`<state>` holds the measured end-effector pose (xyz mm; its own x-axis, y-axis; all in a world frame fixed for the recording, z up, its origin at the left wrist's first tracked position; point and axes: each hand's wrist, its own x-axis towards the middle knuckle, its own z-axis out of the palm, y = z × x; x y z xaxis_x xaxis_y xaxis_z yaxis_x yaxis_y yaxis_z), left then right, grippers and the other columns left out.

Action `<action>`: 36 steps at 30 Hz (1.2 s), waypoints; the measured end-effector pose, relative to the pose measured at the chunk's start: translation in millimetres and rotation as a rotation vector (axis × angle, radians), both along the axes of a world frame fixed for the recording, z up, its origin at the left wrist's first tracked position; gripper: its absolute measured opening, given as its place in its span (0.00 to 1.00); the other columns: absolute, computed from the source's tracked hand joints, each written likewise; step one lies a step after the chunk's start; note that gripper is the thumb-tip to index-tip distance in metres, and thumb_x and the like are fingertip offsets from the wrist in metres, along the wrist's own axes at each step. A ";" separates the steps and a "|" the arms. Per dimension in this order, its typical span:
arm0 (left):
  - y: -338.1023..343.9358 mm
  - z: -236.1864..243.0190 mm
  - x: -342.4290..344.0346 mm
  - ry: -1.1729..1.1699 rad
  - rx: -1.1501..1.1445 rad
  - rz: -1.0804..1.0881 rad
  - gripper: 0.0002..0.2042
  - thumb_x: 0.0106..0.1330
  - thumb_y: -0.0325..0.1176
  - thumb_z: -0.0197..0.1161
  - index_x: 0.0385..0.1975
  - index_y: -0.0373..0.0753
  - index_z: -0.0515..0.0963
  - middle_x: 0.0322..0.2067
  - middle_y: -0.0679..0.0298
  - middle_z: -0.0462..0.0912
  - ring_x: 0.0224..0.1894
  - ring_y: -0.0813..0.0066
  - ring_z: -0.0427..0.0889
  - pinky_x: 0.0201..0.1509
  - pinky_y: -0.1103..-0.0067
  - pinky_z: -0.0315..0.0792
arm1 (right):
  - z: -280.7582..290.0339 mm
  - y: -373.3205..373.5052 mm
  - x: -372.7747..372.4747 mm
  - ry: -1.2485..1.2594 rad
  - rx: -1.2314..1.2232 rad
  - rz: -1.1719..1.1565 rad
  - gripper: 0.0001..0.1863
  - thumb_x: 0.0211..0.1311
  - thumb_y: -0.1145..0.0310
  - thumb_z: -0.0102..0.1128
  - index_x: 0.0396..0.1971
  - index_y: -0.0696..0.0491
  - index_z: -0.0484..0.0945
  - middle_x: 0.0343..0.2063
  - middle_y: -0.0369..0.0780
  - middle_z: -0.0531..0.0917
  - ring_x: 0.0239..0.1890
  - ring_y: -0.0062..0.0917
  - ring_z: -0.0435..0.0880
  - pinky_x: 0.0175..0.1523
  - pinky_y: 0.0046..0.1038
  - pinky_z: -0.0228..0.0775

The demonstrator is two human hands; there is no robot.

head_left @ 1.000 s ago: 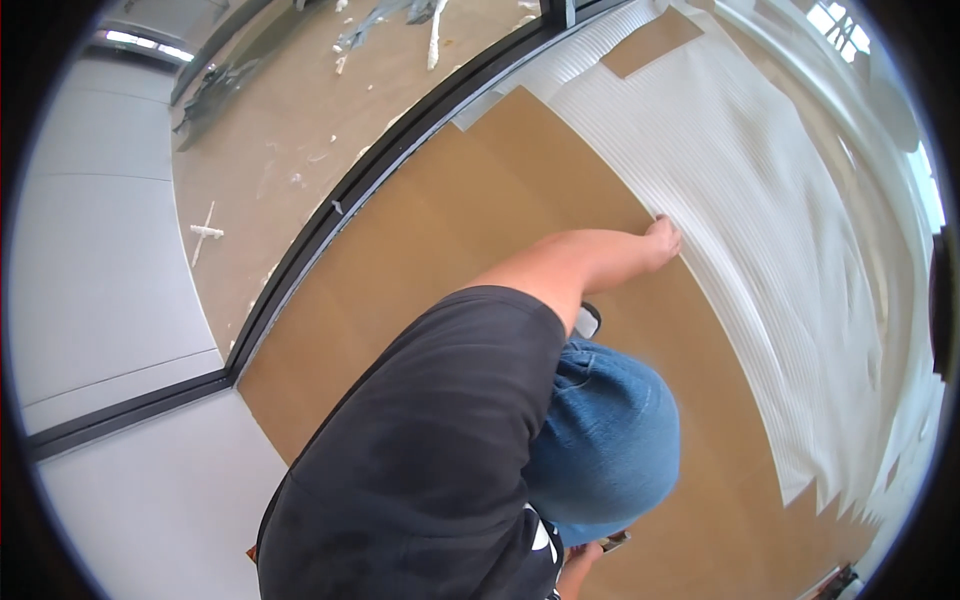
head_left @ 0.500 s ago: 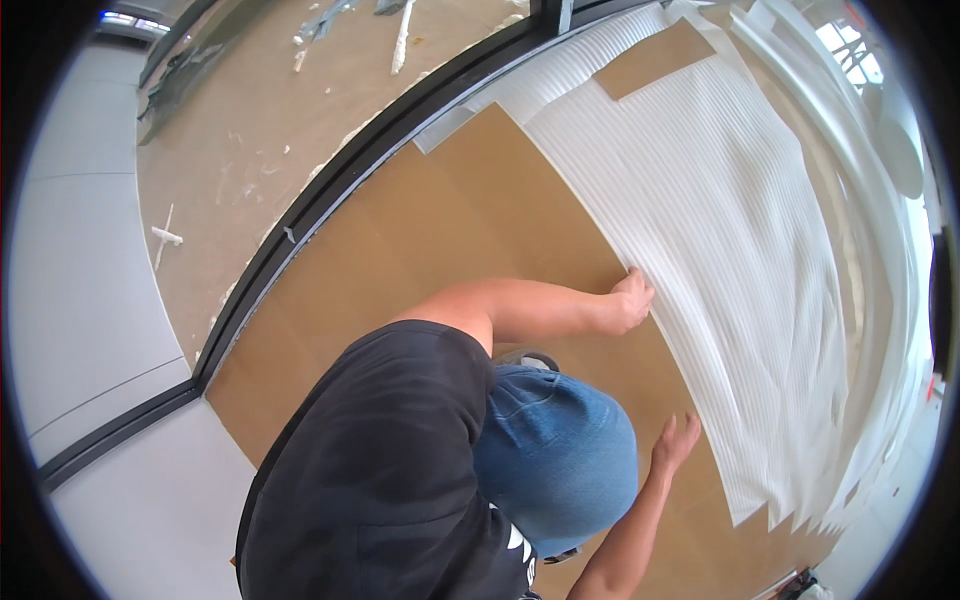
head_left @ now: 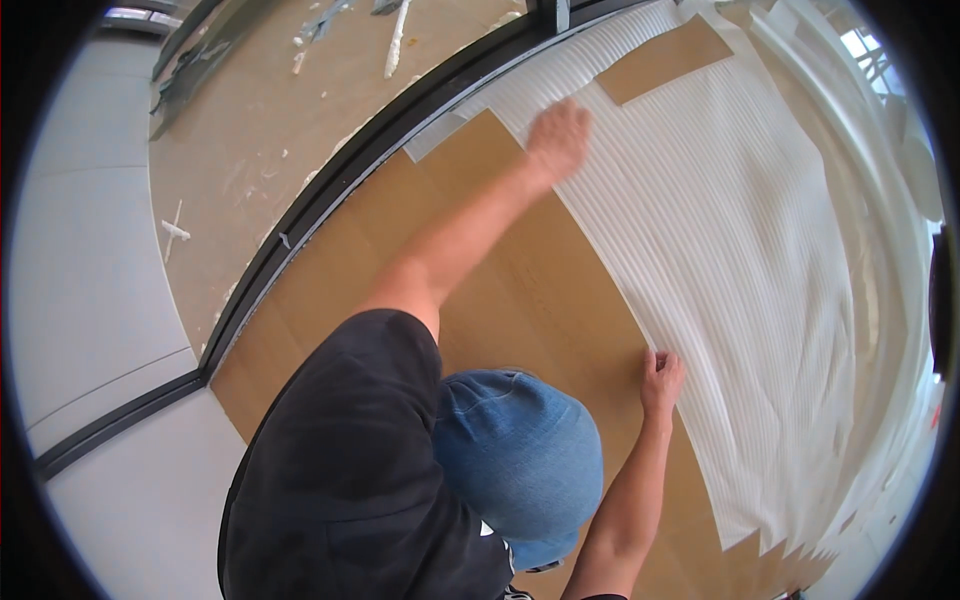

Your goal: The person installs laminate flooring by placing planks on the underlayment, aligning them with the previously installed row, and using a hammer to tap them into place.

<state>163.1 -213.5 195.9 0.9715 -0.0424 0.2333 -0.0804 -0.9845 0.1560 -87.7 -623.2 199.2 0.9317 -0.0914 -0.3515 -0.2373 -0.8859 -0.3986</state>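
Neither my left hand nor my right hand is in view. Another person, in a black shirt (head_left: 330, 460) and a blue cap (head_left: 520, 460), bends low over a floor of tan wood-look planks (head_left: 530, 290). That person's left hand (head_left: 560, 140), blurred by motion, is over the border between the planks and a white ribbed foam sheet (head_left: 700, 200). Their right hand (head_left: 662, 375) has its fingers bent at the plank edge next to the foam. Whether it grips anything is hidden. Their head and back cover part of the planks.
A loose tan plank piece (head_left: 665, 62) lies on the foam at the back. A dark frame rail (head_left: 285, 240) curves along the left, with dusty ground and debris (head_left: 330, 110) beyond it. Pale panels (head_left: 100, 260) stand at far left; bunched white sheeting (head_left: 890, 330) lies at right.
The other person's left hand has moved away from the mid plank edge toward the back. Their right hand has moved farther back along that edge, and their head has shifted left.
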 end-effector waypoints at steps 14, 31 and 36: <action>179.4 36.5 40.9 0.185 0.362 0.268 0.12 0.74 0.33 0.52 0.53 0.41 0.75 0.49 0.55 0.83 0.49 0.52 0.87 0.48 0.59 0.81 | -0.5 4.5 -12.6 -0.104 0.050 -0.040 0.17 0.71 0.56 0.64 0.39 0.56 0.82 0.41 0.48 0.80 0.48 0.45 0.77 0.55 0.45 0.69; 147.5 23.6 57.2 0.154 0.378 0.120 0.11 0.69 0.30 0.55 0.49 0.39 0.76 0.48 0.57 0.80 0.54 0.53 0.83 0.53 0.58 0.78 | 1.1 7.9 -14.6 -0.105 0.025 -0.058 0.15 0.73 0.58 0.62 0.38 0.56 0.82 0.40 0.46 0.80 0.48 0.44 0.76 0.55 0.45 0.68; 188.5 64.9 75.0 0.253 0.407 0.242 0.11 0.70 0.35 0.58 0.49 0.43 0.76 0.47 0.58 0.81 0.51 0.54 0.85 0.51 0.59 0.79 | -2.8 8.6 -15.9 -0.077 0.025 -0.106 0.14 0.72 0.58 0.63 0.37 0.56 0.81 0.39 0.45 0.80 0.48 0.44 0.76 0.55 0.45 0.68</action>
<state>238.1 -25.0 260.7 0.9884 0.1520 0.0016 0.1473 -0.9551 -0.2569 -103.6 -614.7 196.4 0.9416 -0.1827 -0.2827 -0.2967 -0.8473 -0.4405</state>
